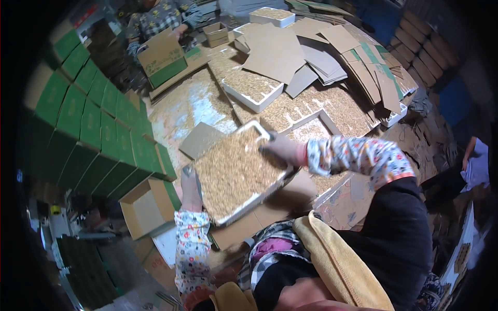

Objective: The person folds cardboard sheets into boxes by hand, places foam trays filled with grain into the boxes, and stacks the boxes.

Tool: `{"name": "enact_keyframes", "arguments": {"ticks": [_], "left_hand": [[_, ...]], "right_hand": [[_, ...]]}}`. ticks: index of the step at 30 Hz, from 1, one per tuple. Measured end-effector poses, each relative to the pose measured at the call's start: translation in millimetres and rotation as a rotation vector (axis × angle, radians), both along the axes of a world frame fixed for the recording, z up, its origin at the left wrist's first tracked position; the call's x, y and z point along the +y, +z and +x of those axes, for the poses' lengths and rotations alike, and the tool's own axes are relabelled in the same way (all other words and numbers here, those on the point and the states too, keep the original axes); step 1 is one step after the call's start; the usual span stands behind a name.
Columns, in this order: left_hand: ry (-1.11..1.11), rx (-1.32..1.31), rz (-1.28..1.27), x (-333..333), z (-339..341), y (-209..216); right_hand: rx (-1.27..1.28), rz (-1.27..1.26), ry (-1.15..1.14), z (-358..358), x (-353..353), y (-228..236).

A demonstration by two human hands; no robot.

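I hold a shallow white tray (254, 199) filled with loose tan, husk-like material (236, 168), tilted and blurred by motion. My left hand (190, 191) grips its left edge, and my right hand (284, 149) is closed over the right side near the far corner. Most of the fingers are hidden against the tray. A flat grey-brown cardboard piece (201, 140) lies just beyond the tray. Under its near side is more brown cardboard (238, 228).
Green-and-brown boxes (93, 122) stand stacked at the left, above an open carton (147, 211). Flattened cardboard (275, 52) and husk-filled white trays (254, 96) cover the far table. Across it, a person (161, 23) handles a green-and-brown box (162, 58). Another person (474, 166) is at the right.
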State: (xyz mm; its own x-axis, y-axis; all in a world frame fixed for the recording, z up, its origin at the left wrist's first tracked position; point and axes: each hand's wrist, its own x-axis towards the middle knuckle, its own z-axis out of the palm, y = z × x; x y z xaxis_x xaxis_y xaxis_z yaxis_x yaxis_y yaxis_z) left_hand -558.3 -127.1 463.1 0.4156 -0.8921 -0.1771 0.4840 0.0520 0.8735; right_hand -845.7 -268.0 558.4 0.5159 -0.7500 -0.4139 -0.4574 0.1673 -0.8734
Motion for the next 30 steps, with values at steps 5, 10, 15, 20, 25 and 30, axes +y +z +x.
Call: {"name": "enact_keyframes", "arguments": {"ticks": [5,10,15,20,25,30], "left_hand": [[0.15,-1.076,0.508,-5.9,-35.8,50.8],[0.167,-1.128,0.62,-6.3,-44.9,47.3],[0.192,-1.158,0.626,-12.9,-44.8,45.8],[0.223,-1.144,0.489,-3.4,-42.9,49.2],[0.195,-1.021,0.494,-15.2,-49.4,70.4],[0.212,-0.685,0.237,-18.0,-11.0,16.1]], "right_hand": [[-0.69,-0.367,-0.181,-22.4,-29.5,-29.5],[-0.1,-0.405,-1.338,-55.8,-267.0,-140.7],[-0.076,-0.368,-0.995,-115.4,-331.7,-222.5],[0.181,-0.48,-0.822,-168.5,-243.4,-186.4],[0.305,-0.91,-0.095,-53.2,-85.1,38.2],[0.236,-0.467,0.563,90.6,61.2,17.5]]}}
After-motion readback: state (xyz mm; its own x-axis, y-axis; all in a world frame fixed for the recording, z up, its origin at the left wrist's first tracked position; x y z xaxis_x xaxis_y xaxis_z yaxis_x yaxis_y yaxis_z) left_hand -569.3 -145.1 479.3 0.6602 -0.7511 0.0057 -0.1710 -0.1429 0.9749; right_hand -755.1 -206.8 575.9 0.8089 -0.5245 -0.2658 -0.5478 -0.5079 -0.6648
